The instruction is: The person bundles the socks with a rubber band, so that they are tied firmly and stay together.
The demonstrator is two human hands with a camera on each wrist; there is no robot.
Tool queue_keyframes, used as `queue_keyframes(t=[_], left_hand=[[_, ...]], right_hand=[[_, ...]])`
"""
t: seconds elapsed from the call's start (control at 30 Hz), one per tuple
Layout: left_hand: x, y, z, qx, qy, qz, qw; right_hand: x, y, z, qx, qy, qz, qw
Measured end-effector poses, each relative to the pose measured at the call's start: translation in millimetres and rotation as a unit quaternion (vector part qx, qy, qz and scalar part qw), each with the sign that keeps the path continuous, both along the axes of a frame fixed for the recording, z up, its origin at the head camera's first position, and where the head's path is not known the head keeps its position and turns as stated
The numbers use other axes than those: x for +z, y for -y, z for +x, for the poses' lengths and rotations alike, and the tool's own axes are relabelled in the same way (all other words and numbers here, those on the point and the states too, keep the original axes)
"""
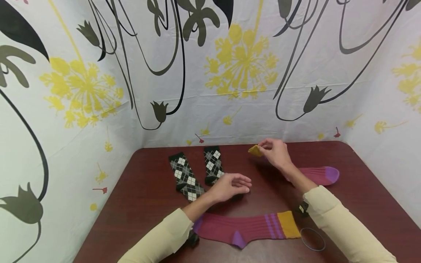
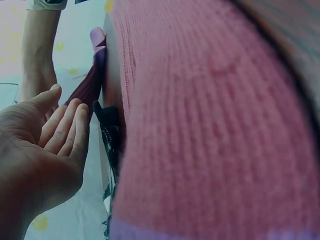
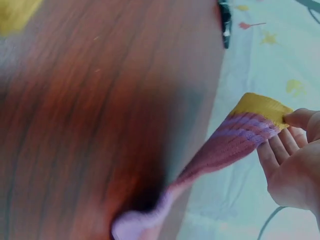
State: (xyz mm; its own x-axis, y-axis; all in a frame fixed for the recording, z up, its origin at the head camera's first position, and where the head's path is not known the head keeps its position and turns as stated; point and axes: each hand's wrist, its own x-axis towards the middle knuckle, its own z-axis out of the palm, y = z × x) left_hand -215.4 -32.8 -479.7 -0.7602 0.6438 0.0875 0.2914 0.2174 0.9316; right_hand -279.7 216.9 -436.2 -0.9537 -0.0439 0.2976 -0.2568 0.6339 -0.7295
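Observation:
My right hand (image 1: pixel 276 153) pinches the yellow cuff (image 3: pixel 262 107) of a pink sock with purple stripes, toe and heel. That sock (image 1: pixel 317 175) hangs from the cuff, its purple toe end lying on the table at the right. My left hand (image 1: pixel 230 187) hovers over the middle of the table with fingers extended and nothing held. Below it lies a matching pink sock (image 1: pixel 243 226), flat, its yellow cuff to the right; it looms large in the left wrist view. Two black argyle socks (image 1: pixel 187 175) lie beyond the left hand, one partly hidden by it.
The dark red-brown table (image 1: pixel 144 215) ends at a white patterned cloth (image 1: pixel 184 124) at the back and sides. A thin grey ring (image 1: pixel 313 239) lies near the flat sock's cuff, beside my right sleeve.

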Motion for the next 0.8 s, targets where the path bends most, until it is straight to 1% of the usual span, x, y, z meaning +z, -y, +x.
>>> queue_keyframes(t=[0.13,0.33,0.4,0.47,0.6,0.8], left_hand=[[0.7,-2.7,0.0,0.014,0.005,0.010,0.9998],[3.3,-5.6,1.4,0.052,0.018,0.026,0.9981],[4.2,-6.1,1.4,0.060,0.021,0.030,0.9975],[5.0,-6.2,1.2,0.067,0.019,0.034,0.9970],[7.1,-5.9,0.7,0.080,0.004,0.042,0.9959],[10.8,-6.2,-0.9,0.099,-0.013,0.068,0.9927]], right_hand=[[8.8,3,3.8,0.010,-0.017,-0.020,0.9996],[25.7,9,14.7,0.020,-0.023,-0.048,0.9984],[31.5,11,18.6,0.026,-0.025,-0.055,0.9979],[36.8,13,22.0,0.032,-0.024,-0.061,0.9973],[48.7,18,30.7,0.048,-0.013,-0.085,0.9951],[68.6,24,46.8,0.072,0.009,-0.126,0.9894]])
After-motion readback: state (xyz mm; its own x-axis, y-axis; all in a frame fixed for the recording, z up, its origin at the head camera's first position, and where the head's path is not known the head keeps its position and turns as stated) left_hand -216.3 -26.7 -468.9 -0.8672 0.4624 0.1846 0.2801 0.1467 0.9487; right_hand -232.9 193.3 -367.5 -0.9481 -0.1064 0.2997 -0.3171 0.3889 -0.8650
